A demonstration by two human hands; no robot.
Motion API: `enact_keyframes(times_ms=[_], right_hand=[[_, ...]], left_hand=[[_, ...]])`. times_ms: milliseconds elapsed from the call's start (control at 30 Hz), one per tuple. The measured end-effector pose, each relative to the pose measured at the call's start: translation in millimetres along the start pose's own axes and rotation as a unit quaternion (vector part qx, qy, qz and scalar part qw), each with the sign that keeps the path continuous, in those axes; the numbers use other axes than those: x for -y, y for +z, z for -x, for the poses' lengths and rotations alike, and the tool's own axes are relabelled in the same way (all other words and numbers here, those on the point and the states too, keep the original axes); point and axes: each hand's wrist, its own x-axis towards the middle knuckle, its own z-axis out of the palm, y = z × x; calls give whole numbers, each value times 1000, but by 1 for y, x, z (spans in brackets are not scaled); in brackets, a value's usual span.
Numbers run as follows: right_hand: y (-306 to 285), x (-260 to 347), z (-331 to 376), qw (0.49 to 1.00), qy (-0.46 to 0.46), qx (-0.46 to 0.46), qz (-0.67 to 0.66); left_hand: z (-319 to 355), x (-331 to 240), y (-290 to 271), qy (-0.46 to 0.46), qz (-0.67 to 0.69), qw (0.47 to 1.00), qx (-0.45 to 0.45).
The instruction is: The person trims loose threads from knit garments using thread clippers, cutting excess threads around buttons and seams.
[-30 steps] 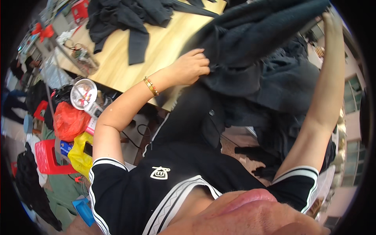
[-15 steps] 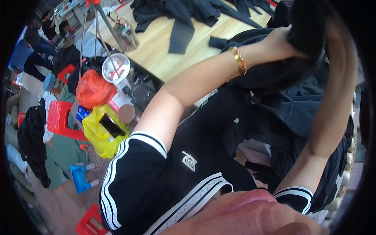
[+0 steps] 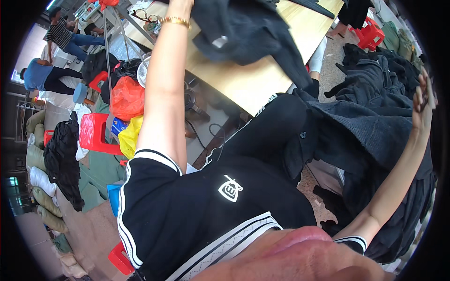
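My left arm reaches far forward to the table. Only part of my left hand [image 3: 180, 5] shows at the top edge, below it a gold bracelet, and its fingers are out of sight. Against that hand, a dark grey garment [image 3: 243, 44] with a small white label spreads over the wooden table [image 3: 260, 82], blurred by motion. Out at the far right, my right hand [image 3: 424, 100] is raised with its fingers apart and nothing in them. Beneath and beside it lies a large heap of dark garments [image 3: 375, 126], partly against my right leg.
A red stool [image 3: 370, 35] stands beyond the heap. To the left are another red stool [image 3: 96, 133], an orange plastic bag [image 3: 127, 97], a yellow bag [image 3: 131, 138] and a metal stand. Two people [image 3: 40, 75] are farther back on the left.
My hands, earlier close together at the upper right on a black garment, are now wide apart. The left has swung left over the table; the right has moved out right, free of cloth.
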Motion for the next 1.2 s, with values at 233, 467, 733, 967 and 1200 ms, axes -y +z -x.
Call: enact_keyframes(times_ms=[233, 467, 733, 967, 1200], right_hand=[[-19, -55, 52, 996, 70, -44, -24], [-59, -122, 89, 980, 172, -77, -61], [-40, -138, 129, 993, 120, -8, -16], [-18, -138, 155, 996, 86, -12, 28], [-5, -145, 182, 990, 62, 10, 128]], left_hand=[[182, 93, -16, 224, -296, 914, 166], [291, 184, -59, 269, -596, 690, 312], [298, 180, -53, 231, -687, 606, 328], [292, 186, -67, 259, -659, 621, 336], [291, 189, -66, 276, -660, 607, 346]])
